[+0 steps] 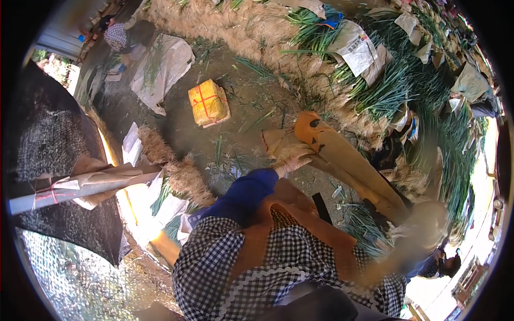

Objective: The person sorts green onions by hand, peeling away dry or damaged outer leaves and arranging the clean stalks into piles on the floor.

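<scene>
A long brown sack [348,163], creased and darkly marked at its far end, stretches from the middle toward the lower right. My left hand [293,161], reaching out of a blue sleeve, has its fingers bent over the sack's left part and grips it. At the sack's near right end is a blurred pale shape that looks like my right hand [428,224]; its fingers cannot be made out. Below my arms, a black-and-white checked garment covers my body.
A yellow bundle tied with red string [208,102] lies on the dirt floor. Green onions [391,80] with tan roots are heaped along the right, paper sheets among them. A pale sheet [162,72] lies at upper left, near another person [116,37]. Dark netting [59,155] hangs left.
</scene>
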Demonstrator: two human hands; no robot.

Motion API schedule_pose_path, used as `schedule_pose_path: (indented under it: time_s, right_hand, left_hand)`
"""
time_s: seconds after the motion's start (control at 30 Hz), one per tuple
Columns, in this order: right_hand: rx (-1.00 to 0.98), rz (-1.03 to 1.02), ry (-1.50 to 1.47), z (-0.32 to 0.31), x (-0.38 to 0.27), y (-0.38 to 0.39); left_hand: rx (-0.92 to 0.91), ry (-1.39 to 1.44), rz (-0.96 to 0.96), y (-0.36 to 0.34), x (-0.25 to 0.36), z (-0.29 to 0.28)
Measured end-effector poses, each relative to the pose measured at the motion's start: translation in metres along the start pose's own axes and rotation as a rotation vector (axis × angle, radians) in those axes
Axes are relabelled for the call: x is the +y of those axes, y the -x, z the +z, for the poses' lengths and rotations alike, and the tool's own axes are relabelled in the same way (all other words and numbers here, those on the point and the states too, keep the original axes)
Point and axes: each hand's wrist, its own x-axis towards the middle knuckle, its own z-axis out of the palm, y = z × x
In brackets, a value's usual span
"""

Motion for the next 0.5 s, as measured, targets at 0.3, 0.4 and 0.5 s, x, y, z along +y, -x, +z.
schedule_pose_path:
  time_s: [0.3,0.4,0.5]
  right_hand:
    - [-0.587,-0.222,0.019,0.062,-0.035,-0.079]
    - [-0.875,-0.176,-0.007,0.080,-0.061,-0.097]
    - [-0.520,-0.142,0.192,0.106,-0.093,-0.065]
  left_hand:
    - [0.471,-0.233,0.276,-0.181,0.054,-0.035]
    - [0.277,-0.319,0.441,-0.246,0.048,-0.042]
    - [-0.149,-0.347,0.676,-0.277,0.055,-0.073]
